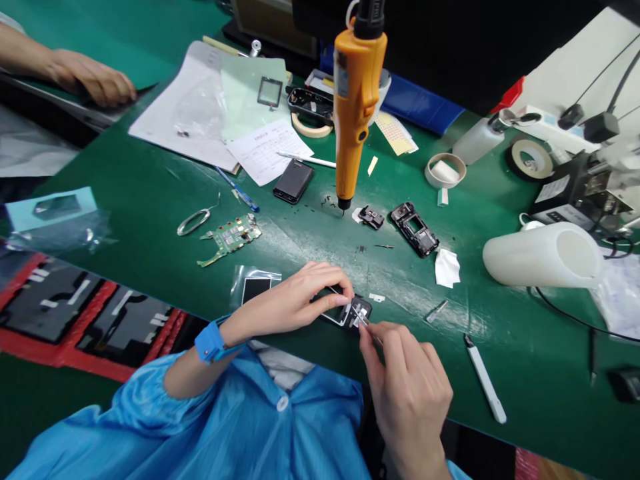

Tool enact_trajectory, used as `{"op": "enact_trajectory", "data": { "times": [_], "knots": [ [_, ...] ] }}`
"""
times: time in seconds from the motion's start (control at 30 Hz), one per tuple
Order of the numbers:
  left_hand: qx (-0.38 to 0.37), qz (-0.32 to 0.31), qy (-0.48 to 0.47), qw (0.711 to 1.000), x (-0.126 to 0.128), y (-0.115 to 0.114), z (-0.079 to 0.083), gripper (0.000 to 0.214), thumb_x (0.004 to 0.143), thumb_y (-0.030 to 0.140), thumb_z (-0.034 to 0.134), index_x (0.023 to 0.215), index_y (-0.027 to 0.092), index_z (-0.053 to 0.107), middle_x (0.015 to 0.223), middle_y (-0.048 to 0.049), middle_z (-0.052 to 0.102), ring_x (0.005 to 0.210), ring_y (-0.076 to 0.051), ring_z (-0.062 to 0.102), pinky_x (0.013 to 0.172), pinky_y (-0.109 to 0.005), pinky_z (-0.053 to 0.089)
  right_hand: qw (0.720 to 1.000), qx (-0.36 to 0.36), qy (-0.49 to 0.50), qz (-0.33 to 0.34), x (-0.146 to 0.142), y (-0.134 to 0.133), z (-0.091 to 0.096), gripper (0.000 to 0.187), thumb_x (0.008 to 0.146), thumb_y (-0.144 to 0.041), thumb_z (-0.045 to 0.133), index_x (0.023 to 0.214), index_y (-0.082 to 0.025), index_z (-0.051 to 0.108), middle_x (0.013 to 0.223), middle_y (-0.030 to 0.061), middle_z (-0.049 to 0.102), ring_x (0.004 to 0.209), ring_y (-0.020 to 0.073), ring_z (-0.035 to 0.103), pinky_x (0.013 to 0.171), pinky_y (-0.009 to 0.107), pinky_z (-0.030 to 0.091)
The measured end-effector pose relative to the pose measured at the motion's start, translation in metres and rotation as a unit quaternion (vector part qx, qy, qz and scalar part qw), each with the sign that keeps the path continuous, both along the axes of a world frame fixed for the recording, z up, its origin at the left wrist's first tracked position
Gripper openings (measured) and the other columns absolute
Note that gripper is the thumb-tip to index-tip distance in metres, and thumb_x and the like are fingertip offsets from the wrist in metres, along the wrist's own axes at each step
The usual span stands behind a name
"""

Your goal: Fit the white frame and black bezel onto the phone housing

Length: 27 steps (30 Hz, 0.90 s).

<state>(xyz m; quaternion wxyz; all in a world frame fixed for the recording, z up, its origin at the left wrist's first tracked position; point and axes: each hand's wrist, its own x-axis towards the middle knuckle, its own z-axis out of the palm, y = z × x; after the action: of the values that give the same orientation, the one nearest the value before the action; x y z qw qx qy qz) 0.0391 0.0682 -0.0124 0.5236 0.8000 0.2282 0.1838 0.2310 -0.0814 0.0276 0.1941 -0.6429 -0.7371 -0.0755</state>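
A small black device housing (363,310) with pale inner parts lies at the front edge of the green mat. My left hand (307,297), a blue band on its wrist, is closed on the housing's left side, thumb and index finger at its upper edge. From the right, my right hand (410,380) pinches thin metal tweezers (361,317), whose tips reach the housing's inner parts. Beyond the left hand is a small screen (257,288) in clear film, partly covered by the forearm. A small white piece (377,297) lies just past the housing.
An orange electric screwdriver (353,113) hangs above the mat. Around it are a green circuit board (233,237), a black frame (414,229), a dark phone-like device (294,181) and a white-handled knife (485,380). A white cylinder (535,255) lies right. Another person's hand (95,77) rests far left.
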Motion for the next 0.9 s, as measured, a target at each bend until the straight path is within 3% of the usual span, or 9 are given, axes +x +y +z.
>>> {"op": "enact_trajectory", "data": {
  "times": [0.13,0.23,0.33,0.53,0.9],
  "knots": [
    [-0.003,-0.005,0.006,1.0,-0.001,0.001,0.001,0.019,0.121,0.032,0.05,0.113,0.024,0.065,0.117,-0.0028,0.078,0.114,-0.021,0.069,0.11,-0.035,0.045,0.98,-0.033,0.194,-0.02,0.004,0.005,-0.006,0.009,0.115,-0.022,0.066,0.106,-0.021,0.065,0.086,-0.0012,0.07,0.066,0.0121,0.059,0.062,0.026,0.046],
    [0.006,-0.006,0.002,1.0,-0.001,0.001,0.001,0.017,0.121,0.032,0.053,0.113,0.024,0.065,0.116,-0.0022,0.077,0.114,-0.021,0.069,0.11,-0.035,0.044,0.937,-0.069,0.34,-0.051,0.003,0.013,-0.012,0.012,0.111,-0.022,0.069,0.099,-0.023,0.068,0.078,-0.0058,0.06,0.059,0.0089,0.053,0.053,0.022,0.041],
    [0.01,-0.006,-0.004,1.0,-0.001,0.001,0.001,0.014,0.12,0.032,0.056,0.113,0.024,0.065,0.114,-0.0013,0.076,0.113,-0.02,0.069,0.11,-0.035,0.044,0.898,-0.099,0.422,-0.068,-0.003,0.022,-0.017,0.017,0.107,-0.023,0.07,0.091,-0.023,0.07,0.071,-0.0078,0.054,0.056,0.0081,0.046,0.048,0.022,0.034],
    [-0.001,-0.009,-0.003,1.0,-0.001,0.002,0.001,0.018,0.121,0.03,0.051,0.114,0.023,0.066,0.115,-0.0026,0.077,0.113,-0.02,0.069,0.11,-0.035,0.045,0.866,-0.124,0.474,-0.094,-0.012,0.031,-0.021,0.016,0.103,-0.029,0.072,0.088,-0.022,0.073,0.07,-0.0069,0.056,0.055,0.008,0.04,0.05,0.022,0.034],
    [0.0,-0.001,0.001,1.0,-0.001,0.0,0.002,0.018,0.121,0.031,0.05,0.117,0.024,0.066,0.117,-0.0025,0.076,0.114,-0.021,0.069,0.111,-0.036,0.046,0.863,-0.118,0.478,-0.114,-0.017,0.036,-0.021,0.021,0.1,-0.032,0.072,0.082,-0.022,0.071,0.069,-0.0058,0.058,0.053,0.0081,0.038,0.049,0.022,0.032]
  ]
}}
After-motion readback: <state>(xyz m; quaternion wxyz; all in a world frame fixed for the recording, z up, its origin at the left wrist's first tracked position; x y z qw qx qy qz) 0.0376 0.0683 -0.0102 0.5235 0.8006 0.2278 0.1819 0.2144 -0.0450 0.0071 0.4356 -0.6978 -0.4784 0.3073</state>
